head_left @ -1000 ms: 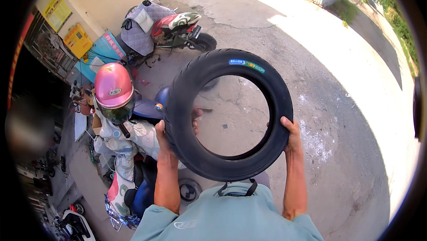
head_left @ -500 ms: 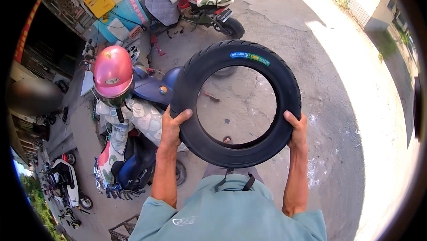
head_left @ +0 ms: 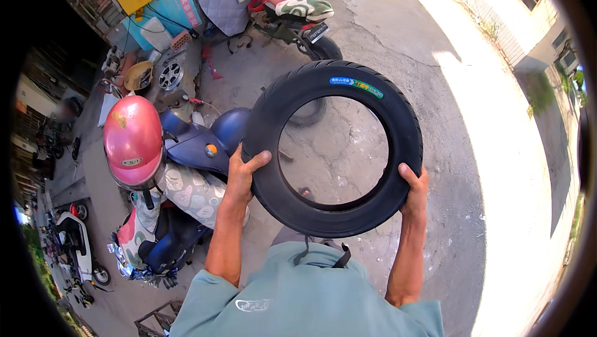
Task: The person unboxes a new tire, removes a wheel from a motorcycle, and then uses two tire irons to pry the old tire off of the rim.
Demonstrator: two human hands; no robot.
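L hand (head_left: 239, 178) shifted grip — thumb now on tyre (head_left: 262, 125) face, not edge; hold prob. evener. Tyre held ahead of shirt (head_left: 311, 293), R hand (head_left: 415, 191) opp. — both pinch it, fingertips behind hidden.

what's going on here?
A person is holding up a black tire with both hands: the left hand grips its left side, the right hand its right. There is no wheel in it; concrete ground shows through the middle. To the left stands a blue scooter, with a pink helmet near its handlebar. Another two-wheeler is parked farther ahead.
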